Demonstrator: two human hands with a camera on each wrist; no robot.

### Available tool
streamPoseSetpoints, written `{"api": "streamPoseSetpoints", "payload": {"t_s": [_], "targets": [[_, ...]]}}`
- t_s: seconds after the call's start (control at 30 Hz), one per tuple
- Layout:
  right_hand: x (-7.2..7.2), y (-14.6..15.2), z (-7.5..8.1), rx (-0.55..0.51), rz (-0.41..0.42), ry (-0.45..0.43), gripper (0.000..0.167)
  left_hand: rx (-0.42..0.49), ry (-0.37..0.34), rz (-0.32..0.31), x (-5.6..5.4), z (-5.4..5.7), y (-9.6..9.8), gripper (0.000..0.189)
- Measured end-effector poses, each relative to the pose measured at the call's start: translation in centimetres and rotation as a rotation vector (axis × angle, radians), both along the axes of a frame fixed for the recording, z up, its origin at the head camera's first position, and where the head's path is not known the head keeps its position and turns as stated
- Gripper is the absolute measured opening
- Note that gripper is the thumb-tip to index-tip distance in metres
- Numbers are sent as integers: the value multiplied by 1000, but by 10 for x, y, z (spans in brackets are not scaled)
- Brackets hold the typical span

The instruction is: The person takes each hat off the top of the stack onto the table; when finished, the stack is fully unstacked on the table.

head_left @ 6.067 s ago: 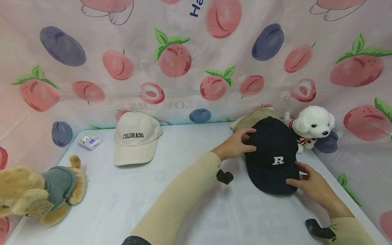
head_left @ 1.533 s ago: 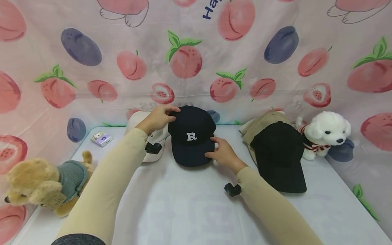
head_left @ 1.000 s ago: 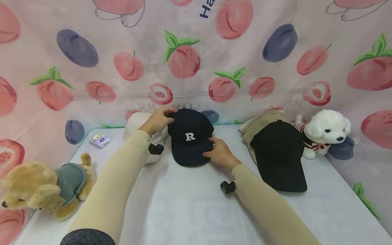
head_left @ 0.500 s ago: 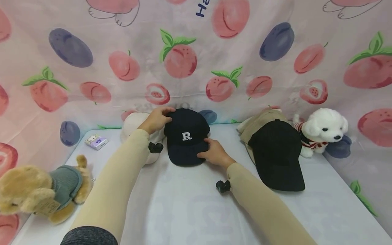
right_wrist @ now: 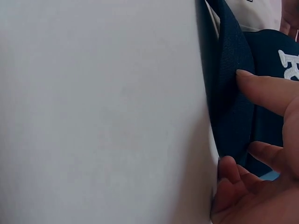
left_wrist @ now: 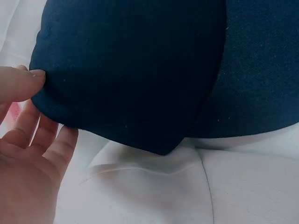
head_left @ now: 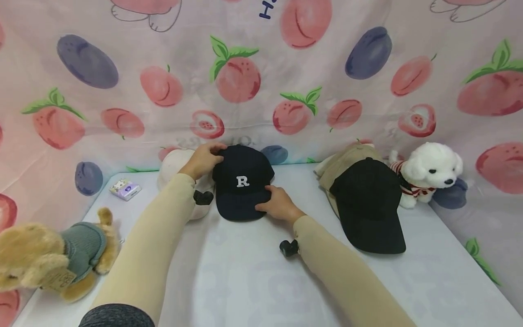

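Observation:
A navy baseball cap (head_left: 241, 204) with a white letter R sits at the back of the table, left of the middle, brim facing me. My left hand (head_left: 202, 160) holds its crown at the left side; in the left wrist view the thumb lies on the dark fabric and the other fingers are at its edge. At the right side of the brim, my right hand (head_left: 282, 204) pinches the cap, thumb on the brim. Beside it, a cream cap (head_left: 173, 165) is partly hidden by my left hand and forearm; it also shows under the navy one in the left wrist view.
A black cap (head_left: 367, 204) lies over a khaki cap (head_left: 347, 165) at the right, with a white plush dog (head_left: 435, 165) behind. On the left are a tan plush dog (head_left: 83, 247) in a grey-green sweater and a small purple-and-white packet (head_left: 125, 189). A fruit-print curtain (head_left: 253, 122) backs the table.
Both hands have carried the navy cap from the right-hand stack leftward to beside the cream cap, uncovering the black cap. Over the last second, hands and cap have barely moved; the view has shifted slightly.

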State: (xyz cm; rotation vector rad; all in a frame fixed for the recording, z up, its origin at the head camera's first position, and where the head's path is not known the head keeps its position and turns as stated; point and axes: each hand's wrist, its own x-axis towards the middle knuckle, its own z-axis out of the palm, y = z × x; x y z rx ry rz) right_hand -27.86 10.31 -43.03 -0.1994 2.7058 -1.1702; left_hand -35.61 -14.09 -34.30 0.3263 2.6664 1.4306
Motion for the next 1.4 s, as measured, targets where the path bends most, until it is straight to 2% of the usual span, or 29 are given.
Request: {"api": "streamPoseSetpoints", "payload": {"t_s": [0.3, 0.73, 1.13, 1.4], "targets": [[-2, -12, -1, 9, 1, -8, 75, -11, 6, 33, -2, -4, -8, 40], [-5, -26, 0, 32, 14, 7, 75, -74, 12, 24, 0, -2, -23, 42], [-9, -39, -3, 42, 20, -19, 75, -54, 10, 40, 4, 1, -36, 41], [-9, -39, -5, 20, 14, 7, 73, -34, -6, 48, 8, 5, -40, 42]]}}
